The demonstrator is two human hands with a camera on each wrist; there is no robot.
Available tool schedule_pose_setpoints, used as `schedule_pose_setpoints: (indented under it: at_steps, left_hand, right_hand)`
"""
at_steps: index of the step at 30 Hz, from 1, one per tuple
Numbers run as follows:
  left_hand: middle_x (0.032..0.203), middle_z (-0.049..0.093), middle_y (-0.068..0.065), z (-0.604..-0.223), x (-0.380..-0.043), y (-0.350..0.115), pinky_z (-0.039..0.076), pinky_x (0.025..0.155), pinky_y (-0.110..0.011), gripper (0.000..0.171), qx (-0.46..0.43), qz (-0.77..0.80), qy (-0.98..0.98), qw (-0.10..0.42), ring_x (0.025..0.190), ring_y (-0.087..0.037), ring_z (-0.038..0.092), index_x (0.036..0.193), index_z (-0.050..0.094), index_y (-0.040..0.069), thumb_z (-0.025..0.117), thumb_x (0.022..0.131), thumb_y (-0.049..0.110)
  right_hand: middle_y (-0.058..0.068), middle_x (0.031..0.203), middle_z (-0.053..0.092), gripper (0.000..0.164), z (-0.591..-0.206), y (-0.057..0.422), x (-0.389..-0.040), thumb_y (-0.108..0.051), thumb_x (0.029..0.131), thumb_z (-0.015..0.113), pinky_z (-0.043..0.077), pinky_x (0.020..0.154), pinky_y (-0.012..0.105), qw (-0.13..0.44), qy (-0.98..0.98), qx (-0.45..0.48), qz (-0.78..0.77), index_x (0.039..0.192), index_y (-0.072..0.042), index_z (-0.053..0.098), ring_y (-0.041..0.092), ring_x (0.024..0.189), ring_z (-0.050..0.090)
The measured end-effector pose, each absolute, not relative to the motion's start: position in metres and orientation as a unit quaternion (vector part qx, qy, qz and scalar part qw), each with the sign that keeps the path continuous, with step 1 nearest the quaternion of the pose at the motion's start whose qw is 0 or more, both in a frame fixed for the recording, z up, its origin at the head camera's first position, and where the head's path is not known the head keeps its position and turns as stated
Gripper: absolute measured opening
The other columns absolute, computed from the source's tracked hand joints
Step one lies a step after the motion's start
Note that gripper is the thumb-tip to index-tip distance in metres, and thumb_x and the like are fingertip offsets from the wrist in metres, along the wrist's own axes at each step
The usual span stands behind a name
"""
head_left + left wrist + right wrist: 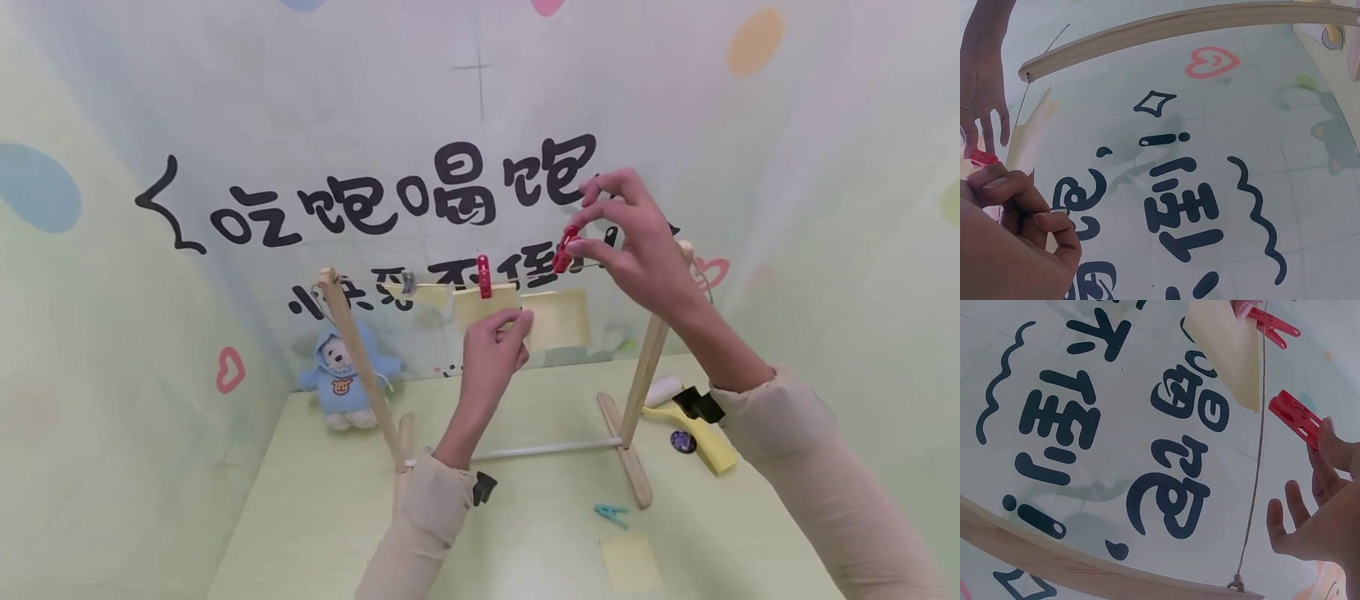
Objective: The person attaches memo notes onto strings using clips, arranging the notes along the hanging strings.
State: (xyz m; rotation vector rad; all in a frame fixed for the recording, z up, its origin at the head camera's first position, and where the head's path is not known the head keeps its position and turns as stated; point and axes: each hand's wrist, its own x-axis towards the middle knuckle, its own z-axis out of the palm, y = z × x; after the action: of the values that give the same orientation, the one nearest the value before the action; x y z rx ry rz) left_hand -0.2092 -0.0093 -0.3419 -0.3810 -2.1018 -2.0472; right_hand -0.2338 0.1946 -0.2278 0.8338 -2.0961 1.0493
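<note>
At the centre of the head view, the left hand [493, 348] pinches the edge of a square of pale yellow paper [558, 321]. Right of centre, the right hand's [641, 242] fingers and thumb grip a red plastic clothespin [562, 252], apart from the thin brown string [1259, 462] in the right wrist view. A second red clothespin [483, 277] clips another yellow sheet [467, 307] at centre.

Pale walls [330, 92] stand before me, bearing black lettering [459, 185], pastel blobs [37, 187] and pink hearts [222, 372]; below spreads a light green counter [532, 525].
</note>
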Motion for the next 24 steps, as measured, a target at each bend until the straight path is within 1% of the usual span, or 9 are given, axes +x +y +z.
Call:
schedule_pose_setpoints:
  at_steps: [2,4,10,14,18,24]
  left_hand:
    - [0.050,0.047,0.007,-0.341,-0.211,-0.009,0.026,0.048,-0.023,0.025,-0.129,-0.692,-0.704,0.096,0.048,-0.008,0.042,0.116,0.079,-0.003,0.068,0.110,0.018]
    - [0.050,0.048,0.007,-0.340,-0.212,-0.010,0.025,0.047,-0.022,0.025,-0.132,-0.694,-0.701,0.097,0.047,-0.008,0.041,0.118,0.079,-0.004,0.067,0.111,0.018]
    - [0.051,0.049,0.007,-0.337,-0.214,-0.008,0.025,0.046,-0.022,0.027,-0.132,-0.692,-0.703,0.099,0.046,-0.008,0.042,0.120,0.079,-0.003,0.067,0.111,0.019]
    - [0.049,0.049,0.007,-0.337,-0.212,-0.007,0.028,0.046,-0.021,0.028,-0.131,-0.694,-0.702,0.093,0.045,-0.008,0.042,0.122,0.078,-0.004,0.066,0.112,0.020]
    - [0.047,0.048,0.007,-0.337,-0.212,-0.006,0.033,0.046,-0.020,0.029,-0.130,-0.696,-0.701,0.086,0.043,-0.007,0.042,0.124,0.076,-0.005,0.065,0.112,0.020]
    - [0.047,0.049,0.007,-0.335,-0.212,-0.006,0.032,0.045,-0.020,0.029,-0.121,-0.690,-0.707,0.095,0.042,-0.006,0.041,0.121,0.077,-0.004,0.065,0.113,0.021]
  right_hand:
    - [0.018,0.123,0.056,0.013,-0.226,0.193,-0.236,0.008,0.090,0.085,0.037,0.117,0.038,0.317,-0.799,0.318,0.400,0.101,0.008,0.078,0.028,0.140,0.051]
    - [0.018,0.122,0.056,0.011,-0.225,0.191,-0.239,0.008,0.090,0.085,0.036,0.116,0.040,0.309,-0.801,0.321,0.400,0.099,0.007,0.078,0.028,0.139,0.050]
    - [0.019,0.122,0.055,0.008,-0.225,0.186,-0.240,0.008,0.092,0.083,0.033,0.121,0.054,0.280,-0.810,0.324,0.401,0.097,0.006,0.078,0.034,0.141,0.048]
    - [0.019,0.122,0.056,0.008,-0.227,0.184,-0.239,0.007,0.092,0.084,0.033,0.123,0.058,0.268,-0.816,0.322,0.398,0.098,0.006,0.078,0.036,0.143,0.048]
    - [0.019,0.121,0.056,0.010,-0.229,0.182,-0.238,0.008,0.091,0.084,0.033,0.125,0.060,0.260,-0.817,0.328,0.397,0.098,0.007,0.077,0.039,0.142,0.050]
    - [0.020,0.125,0.056,0.009,-0.230,0.182,-0.236,0.007,0.092,0.083,0.035,0.125,0.059,0.252,-0.826,0.324,0.386,0.099,0.006,0.077,0.039,0.144,0.051]
